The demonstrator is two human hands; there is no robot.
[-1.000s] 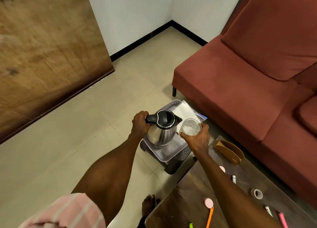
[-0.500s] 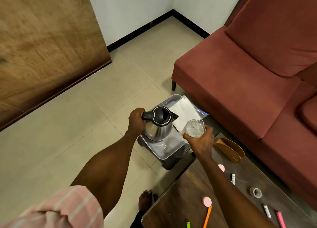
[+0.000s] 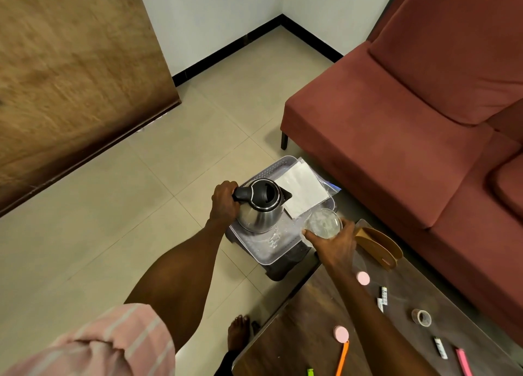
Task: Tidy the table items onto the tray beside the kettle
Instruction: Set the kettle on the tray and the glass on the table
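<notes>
Kettle point(image 3: 261, 206) sits on the tray point(image 3: 271, 255) down on the floor, left hand point(image 3: 225, 203) wrapped tight round its black handle. Right hand point(image 3: 335, 241) has its grip clamped on a clear glass point(image 3: 324, 223) at the tray's edge, next to white paper point(image 3: 301, 190). Tape roll point(image 3: 421, 317) and pink caps point(image 3: 363, 278) lie on the surface point(image 3: 297, 319).

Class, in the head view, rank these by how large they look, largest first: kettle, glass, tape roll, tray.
1. tray
2. kettle
3. glass
4. tape roll, smallest though it lies nearer the camera.
</notes>
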